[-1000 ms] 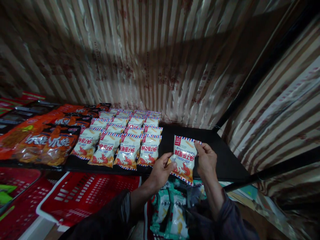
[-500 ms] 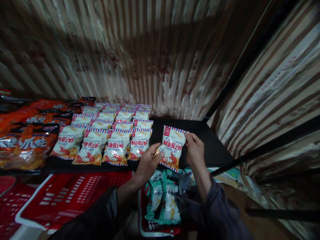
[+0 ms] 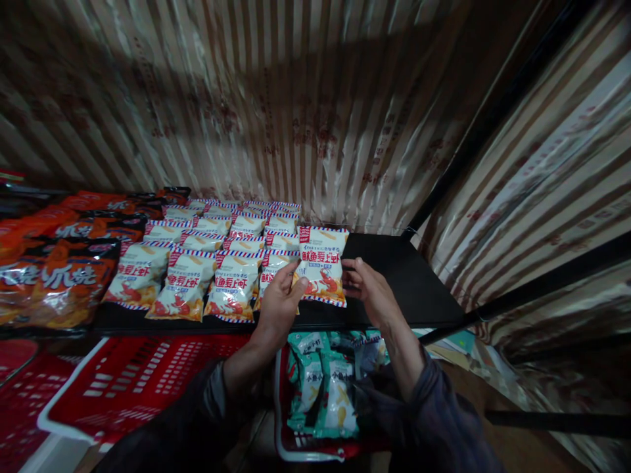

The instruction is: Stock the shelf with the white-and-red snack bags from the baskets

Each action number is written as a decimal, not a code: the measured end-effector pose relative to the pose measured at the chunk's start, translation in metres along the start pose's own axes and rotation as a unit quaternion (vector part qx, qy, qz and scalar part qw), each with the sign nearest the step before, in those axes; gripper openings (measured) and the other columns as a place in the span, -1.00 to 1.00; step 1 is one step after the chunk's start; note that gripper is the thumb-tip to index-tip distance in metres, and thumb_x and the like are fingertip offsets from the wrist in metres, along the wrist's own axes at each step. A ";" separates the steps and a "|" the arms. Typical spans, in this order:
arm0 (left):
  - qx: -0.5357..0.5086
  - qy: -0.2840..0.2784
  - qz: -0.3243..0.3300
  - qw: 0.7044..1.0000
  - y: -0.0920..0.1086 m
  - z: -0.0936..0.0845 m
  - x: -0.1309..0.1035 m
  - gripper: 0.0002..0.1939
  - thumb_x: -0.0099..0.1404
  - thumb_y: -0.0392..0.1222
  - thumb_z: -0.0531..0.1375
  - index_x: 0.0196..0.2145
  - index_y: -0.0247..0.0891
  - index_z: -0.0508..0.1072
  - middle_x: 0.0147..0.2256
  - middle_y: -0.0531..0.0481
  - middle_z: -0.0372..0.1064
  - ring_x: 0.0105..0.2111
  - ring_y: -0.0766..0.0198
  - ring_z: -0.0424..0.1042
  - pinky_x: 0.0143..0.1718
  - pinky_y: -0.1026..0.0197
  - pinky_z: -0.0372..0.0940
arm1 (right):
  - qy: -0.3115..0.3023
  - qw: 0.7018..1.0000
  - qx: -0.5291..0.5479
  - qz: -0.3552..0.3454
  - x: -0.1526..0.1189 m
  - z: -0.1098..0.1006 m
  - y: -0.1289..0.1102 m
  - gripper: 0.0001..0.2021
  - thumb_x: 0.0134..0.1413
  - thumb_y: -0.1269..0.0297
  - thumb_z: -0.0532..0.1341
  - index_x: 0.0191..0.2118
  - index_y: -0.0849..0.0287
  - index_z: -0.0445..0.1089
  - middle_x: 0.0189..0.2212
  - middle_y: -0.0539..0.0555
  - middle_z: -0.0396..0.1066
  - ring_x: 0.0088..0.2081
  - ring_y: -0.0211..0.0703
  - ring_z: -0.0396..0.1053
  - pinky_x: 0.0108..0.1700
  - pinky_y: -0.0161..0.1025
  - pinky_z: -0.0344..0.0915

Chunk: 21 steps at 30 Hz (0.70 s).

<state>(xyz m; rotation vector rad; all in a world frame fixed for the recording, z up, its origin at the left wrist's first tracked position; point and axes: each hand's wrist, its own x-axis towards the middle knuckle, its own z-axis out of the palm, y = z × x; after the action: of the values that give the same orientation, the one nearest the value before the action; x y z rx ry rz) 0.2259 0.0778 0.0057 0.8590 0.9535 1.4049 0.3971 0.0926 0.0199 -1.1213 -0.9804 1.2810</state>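
Observation:
A white and orange snack bag (image 3: 323, 266) with a striped edge is held upright above the black shelf (image 3: 394, 282), just right of the rows of matching bags (image 3: 231, 282). My left hand (image 3: 279, 299) grips its lower left side, thumb on the front and fingers partly hidden behind. On the bag's right side is my right hand (image 3: 369, 286), its fingers curved at the edge and the thumb raised. Their tips lie partly behind the bag, so contact there is hard to make out.
Orange and black snack bags (image 3: 69, 282) fill the shelf's left part. Below stand a red basket (image 3: 142, 387) and another basket (image 3: 282, 420) with green bags (image 3: 338, 394). Striped sheeting (image 3: 296, 118) hangs behind, and dark poles (image 3: 522, 282) cross at the right.
The held bag has moved left and a little up, closer to the rows. My left hand went with it; my right hand's pinch on the top right corner has loosened and moved down the side.

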 end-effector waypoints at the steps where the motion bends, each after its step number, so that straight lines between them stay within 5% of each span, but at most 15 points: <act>1: -0.002 0.009 0.008 1.000 0.003 -0.001 0.002 -0.34 0.05 -0.09 0.35 0.07 -0.34 0.28 -0.19 -0.16 0.55 -0.12 0.04 0.52 0.03 -0.05 0.33 | -0.027 0.999 -0.017 0.005 -0.003 0.003 0.000 -0.51 -0.18 -0.18 0.36 -0.28 0.17 0.50 -0.40 0.04 0.51 -0.38 -0.19 0.45 -0.43 -0.33 0.38; 4: -0.001 0.038 0.038 0.999 0.010 -0.003 0.005 -0.31 0.06 -0.12 0.34 0.10 -0.34 0.22 -0.20 -0.15 0.54 -0.11 0.05 0.52 0.02 -0.04 0.34 | -0.074 0.997 -0.027 0.025 -0.010 0.014 0.003 -0.56 -0.24 -0.09 0.42 -0.33 0.17 0.49 -0.38 0.02 0.52 -0.37 -0.21 0.49 -0.43 -0.34 0.41; 8: 0.004 0.081 0.066 0.995 0.013 -0.002 0.005 -0.34 0.07 -0.14 0.33 0.09 -0.33 0.22 -0.19 -0.14 0.51 -0.10 0.05 0.51 0.02 -0.01 0.35 | -0.057 0.997 0.036 0.045 -0.018 0.031 0.012 -0.59 -0.30 0.03 0.48 -0.33 0.19 0.47 -0.43 0.02 0.54 -0.37 -0.22 0.52 -0.38 -0.35 0.45; 16: -0.020 0.049 0.029 0.998 0.015 0.000 0.002 -0.36 0.04 -0.15 0.34 0.06 -0.28 0.24 -0.16 -0.11 0.51 -0.16 0.10 0.52 -0.09 0.07 0.40 | 0.013 0.991 0.127 0.029 -0.024 0.046 0.027 -0.65 -0.34 0.13 0.51 -0.39 0.16 0.46 -0.55 -0.06 0.49 -0.51 -0.33 0.44 -0.46 -0.43 0.40; 21: -0.048 0.044 0.036 0.997 0.036 -0.012 0.014 -0.60 0.09 -0.04 0.32 -0.16 -0.25 0.39 -0.22 -0.06 0.51 -0.22 0.18 0.51 -0.23 0.21 0.41 | 0.007 0.997 0.082 0.002 -0.026 0.043 0.024 -0.75 -0.24 0.19 0.44 -0.42 0.14 0.42 -0.61 -0.11 0.42 -0.58 -0.36 0.33 -0.54 -0.42 0.30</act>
<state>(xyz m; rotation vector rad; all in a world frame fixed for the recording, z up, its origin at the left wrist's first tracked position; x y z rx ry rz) 0.2003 0.0917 0.0333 0.7712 0.9205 1.5477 0.3486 0.0692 0.0068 -1.0060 -0.8468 1.3300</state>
